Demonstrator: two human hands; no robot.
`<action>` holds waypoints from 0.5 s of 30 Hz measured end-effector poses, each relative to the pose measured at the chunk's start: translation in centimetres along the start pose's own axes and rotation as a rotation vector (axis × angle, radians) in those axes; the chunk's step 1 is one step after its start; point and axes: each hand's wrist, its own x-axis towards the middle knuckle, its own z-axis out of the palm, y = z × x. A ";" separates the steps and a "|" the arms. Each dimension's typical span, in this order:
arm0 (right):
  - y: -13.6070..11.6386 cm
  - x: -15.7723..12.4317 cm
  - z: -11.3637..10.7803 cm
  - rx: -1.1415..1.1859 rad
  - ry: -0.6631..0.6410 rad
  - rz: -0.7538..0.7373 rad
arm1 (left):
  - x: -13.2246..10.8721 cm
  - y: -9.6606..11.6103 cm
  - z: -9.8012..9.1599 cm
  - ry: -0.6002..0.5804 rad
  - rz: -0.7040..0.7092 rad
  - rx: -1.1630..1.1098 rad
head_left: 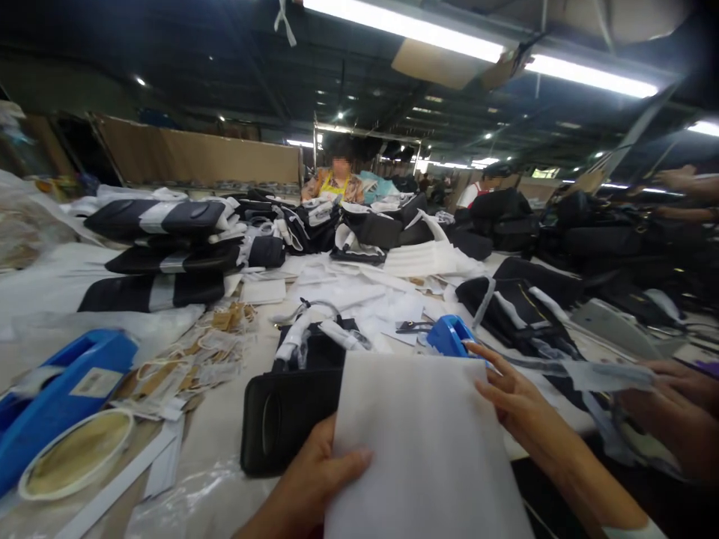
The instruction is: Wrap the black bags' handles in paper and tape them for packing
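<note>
L hand grips white sheet at bottom ctr; R hand holds its upper right edge. Black panel lies just under sheet, blue dispenser near R hand. Black-white bag pieces pile farther, mid frame.

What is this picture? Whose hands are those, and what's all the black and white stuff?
This picture comes from a camera worn on a person's head, so you see what they see when they look down. Those are their left hand and right hand, holding a white sheet above a black padded piece. The long table has piles of black-and-white padded pieces on it, plus white scraps and a blue plastic holder. Another person's hands reach in from the right side, and someone sits across the table.
</note>
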 end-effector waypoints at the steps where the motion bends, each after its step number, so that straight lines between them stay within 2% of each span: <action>1: 0.0 0.0 0.0 0.014 0.009 -0.014 | 0.4 0.2 -0.1 -0.003 -0.004 0.007; 5: 0.3 -0.5 0.4 0.030 -0.016 -0.026 | 1.6 0.7 -0.3 0.029 0.013 0.088; 9: 0.5 -2.0 1.2 -0.093 -0.121 0.018 | 2.6 0.8 0.9 0.042 0.087 0.221; 13: -0.1 -3.4 2.5 -0.215 -0.254 0.052 | 3.6 0.7 3.0 -0.070 0.213 0.323; 15: -0.7 -3.6 3.3 -0.235 -0.260 0.059 | 4.0 0.9 3.9 -0.138 0.246 0.365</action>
